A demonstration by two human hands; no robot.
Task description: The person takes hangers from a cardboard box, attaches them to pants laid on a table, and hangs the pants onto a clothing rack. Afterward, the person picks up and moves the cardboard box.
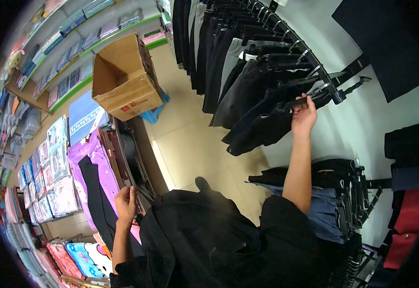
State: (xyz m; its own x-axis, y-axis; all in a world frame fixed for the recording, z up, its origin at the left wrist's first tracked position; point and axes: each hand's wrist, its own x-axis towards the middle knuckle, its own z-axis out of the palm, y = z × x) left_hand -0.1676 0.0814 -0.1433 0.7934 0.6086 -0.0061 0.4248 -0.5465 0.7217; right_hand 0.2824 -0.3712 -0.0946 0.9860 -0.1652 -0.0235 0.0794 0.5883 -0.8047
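Observation:
My right hand (304, 116) is raised to the wall rack and closed on a black clip hanger (293, 103). Black trousers (260, 126) hang from the rack just left of that hand. Low on the left, my left hand (125, 203) has its fingers curled together beside the display's edge; what they hold, if anything, is hidden. Near it, a long black garment (98, 197) lies across a purple patterned cloth (104, 165).
An open cardboard box (128, 79) rests on a blue stool (157, 111) beside the aisle. Packaged goods (51, 168) cover the left display. More trousers hang on a lower rack (322, 192) at right. Tiled floor (190, 144) runs between the displays.

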